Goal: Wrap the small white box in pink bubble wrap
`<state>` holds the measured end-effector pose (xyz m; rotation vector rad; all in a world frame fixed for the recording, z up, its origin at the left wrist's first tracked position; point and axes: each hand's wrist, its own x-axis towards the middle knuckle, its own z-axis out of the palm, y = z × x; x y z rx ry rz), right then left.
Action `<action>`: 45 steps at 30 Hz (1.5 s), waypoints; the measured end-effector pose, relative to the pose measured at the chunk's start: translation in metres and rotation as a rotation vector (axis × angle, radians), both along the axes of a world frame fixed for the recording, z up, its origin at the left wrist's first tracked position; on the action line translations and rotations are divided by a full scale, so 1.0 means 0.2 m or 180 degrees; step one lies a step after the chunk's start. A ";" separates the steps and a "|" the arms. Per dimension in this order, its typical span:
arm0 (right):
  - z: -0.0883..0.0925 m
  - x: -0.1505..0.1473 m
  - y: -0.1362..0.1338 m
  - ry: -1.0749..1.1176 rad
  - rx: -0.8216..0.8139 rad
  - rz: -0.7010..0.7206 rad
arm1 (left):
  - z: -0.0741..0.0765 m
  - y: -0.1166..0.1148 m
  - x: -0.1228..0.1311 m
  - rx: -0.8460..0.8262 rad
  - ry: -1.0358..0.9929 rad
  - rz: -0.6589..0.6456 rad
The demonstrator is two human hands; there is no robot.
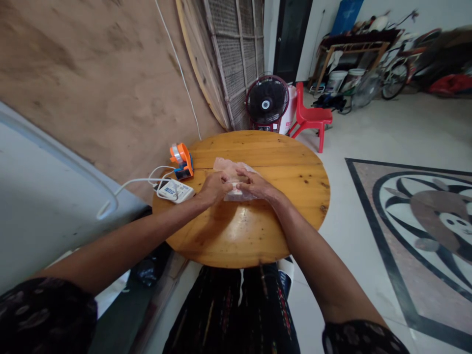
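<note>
A crinkled, translucent plastic sheet, possibly bubble wrap (224,164), lies near the middle of the round wooden table (236,236). On it rests a small white item with reddish marks (236,187), its kind too small to make out. My left hand (214,188) has its fingers curled closed at the item's left side, thumb against it. From the right, my right hand (256,185) meets it with bent fingers and the thumb pressed at the item's edge. Both hands partly cover the sheet and the item.
At the table's left side stand an orange tape dispenser (181,155) and a white power strip (175,191) with a cable. A fan (267,101) and a red chair (311,115) are beyond the table. A wall borders the left.
</note>
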<state>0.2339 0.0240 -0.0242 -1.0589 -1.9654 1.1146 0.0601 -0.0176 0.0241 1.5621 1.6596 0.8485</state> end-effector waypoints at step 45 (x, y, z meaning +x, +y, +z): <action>0.02 0.02 -0.01 0.0561 -0.0844 -0.0537 | -0.27 -0.02 -0.07 0.2724 0.0300 -0.1318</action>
